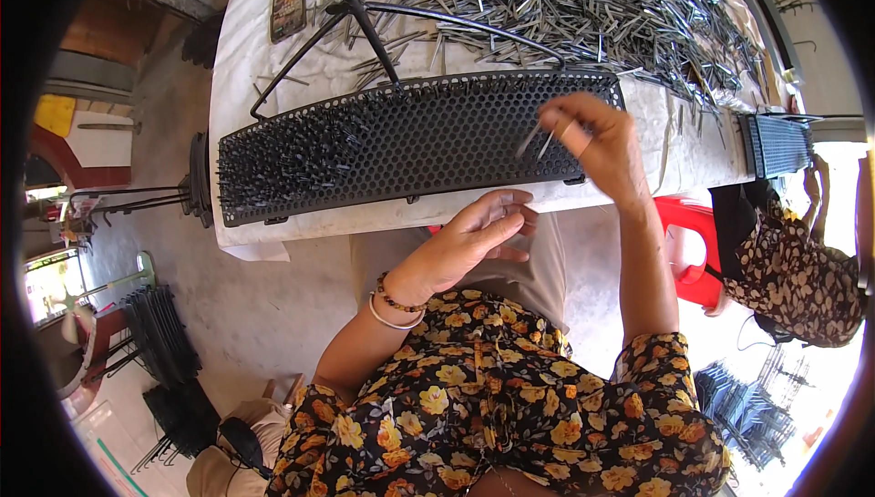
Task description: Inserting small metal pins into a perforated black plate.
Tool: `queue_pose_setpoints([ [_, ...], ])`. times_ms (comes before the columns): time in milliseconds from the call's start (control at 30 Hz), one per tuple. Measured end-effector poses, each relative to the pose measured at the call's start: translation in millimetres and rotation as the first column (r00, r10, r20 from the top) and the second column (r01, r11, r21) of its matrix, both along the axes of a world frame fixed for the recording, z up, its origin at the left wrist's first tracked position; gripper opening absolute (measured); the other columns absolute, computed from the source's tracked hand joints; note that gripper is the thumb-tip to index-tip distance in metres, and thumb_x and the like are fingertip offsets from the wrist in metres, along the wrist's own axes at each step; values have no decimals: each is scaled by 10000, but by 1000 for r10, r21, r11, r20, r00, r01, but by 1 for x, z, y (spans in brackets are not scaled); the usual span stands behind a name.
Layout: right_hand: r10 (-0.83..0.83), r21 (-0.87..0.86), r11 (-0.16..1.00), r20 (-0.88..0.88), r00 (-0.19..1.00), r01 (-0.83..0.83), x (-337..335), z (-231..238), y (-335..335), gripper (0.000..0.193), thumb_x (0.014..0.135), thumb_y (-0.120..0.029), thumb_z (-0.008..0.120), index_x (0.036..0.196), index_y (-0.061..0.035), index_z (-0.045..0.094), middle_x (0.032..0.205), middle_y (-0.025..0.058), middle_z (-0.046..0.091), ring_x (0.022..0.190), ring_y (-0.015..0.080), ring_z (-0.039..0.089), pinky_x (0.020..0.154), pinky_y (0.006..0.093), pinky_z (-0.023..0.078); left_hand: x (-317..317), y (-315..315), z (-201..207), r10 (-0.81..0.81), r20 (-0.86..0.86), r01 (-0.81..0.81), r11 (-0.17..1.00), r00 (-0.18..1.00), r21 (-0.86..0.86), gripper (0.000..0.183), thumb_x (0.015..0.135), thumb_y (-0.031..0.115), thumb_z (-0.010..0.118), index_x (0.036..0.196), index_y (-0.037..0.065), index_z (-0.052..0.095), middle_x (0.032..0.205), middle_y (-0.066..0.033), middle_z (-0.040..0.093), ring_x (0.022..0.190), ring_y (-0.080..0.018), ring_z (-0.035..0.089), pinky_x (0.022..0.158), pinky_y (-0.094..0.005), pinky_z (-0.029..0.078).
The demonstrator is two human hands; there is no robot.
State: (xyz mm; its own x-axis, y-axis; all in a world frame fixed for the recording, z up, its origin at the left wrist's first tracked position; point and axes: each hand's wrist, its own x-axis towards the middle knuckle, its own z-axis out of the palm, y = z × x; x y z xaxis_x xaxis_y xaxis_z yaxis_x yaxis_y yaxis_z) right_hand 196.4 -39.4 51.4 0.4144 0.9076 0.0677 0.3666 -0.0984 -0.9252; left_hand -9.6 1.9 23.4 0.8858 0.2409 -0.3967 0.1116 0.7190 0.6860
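Note:
A long black perforated panel (428, 146) lies across the near edge of the table, with rows of round holes. Dark thin pieces stand thickly in the holes of its left part (283, 155) and along its far edge. Over the panel's right end, my right hand (602, 146) pinches a couple of thin metal strips (538, 143), slightly blurred. My left hand (474, 237) hovers just off the panel's near edge, fingers loosely bent and apart, with nothing visible in it.
A big heap of thin dark strips (565, 14) covers the far table. Black bent rods (365, 32) rise behind the panel. A phone (288, 10) lies at far left. At right, another person (793, 269) sits by a similar panel (779, 144) and a red stool (688, 251).

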Motion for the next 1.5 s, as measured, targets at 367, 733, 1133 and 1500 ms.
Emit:
queue_pose_setpoints([
  [367, -226, 232, 955, 170, 959, 184, 41, -32, 36, 146, 855, -101, 624, 938, 16, 645, 790, 62, 602, 665, 115, 525, 625, 241, 437, -59, 0, -14, 134, -60, -128, 987, 989, 92, 267, 970, 154, 435, 1197, 23, 486, 1060, -82, 574, 954, -155, 568, 814, -296, 484],
  [733, -174, 266, 960, 345, 922, 82, 29, -33, 38, 125, 850, -74, 620, 936, 11, 649, 860, 86, 628, 746, 157, 589, 683, 249, 460, -127, -21, -52, 495, -259, 23, 433, 830, 901, 197, 865, 83, 580, 1056, 35, 571, 1019, -76, 570, 917, -180, 557, 768, -294, 462],
  [1133, -235, 323, 941, 407, 883, 102, 23, -43, 38, 127, 812, -94, 662, 906, -9, 667, 853, 91, 634, 675, 202, 599, 617, 288, 476, -158, -27, -55, 550, -299, 301, 89, 780, 949, 278, 767, 90, 666, 1024, 44, 574, 1068, -151, 504, 996, -334, 503, 869, -402, 407],
  [1500, -259, 335, 937, 465, 847, 102, 18, -48, 34, 168, 784, -96, 696, 926, -8, 684, 871, 67, 622, 599, 130, 534, 559, 249, 440, -170, -39, -65, 533, -371, 410, 50, 760, 911, 252, 737, 117, 702, 938, 39, 572, 1011, -157, 497, 953, -337, 502, 846, -404, 411],
])
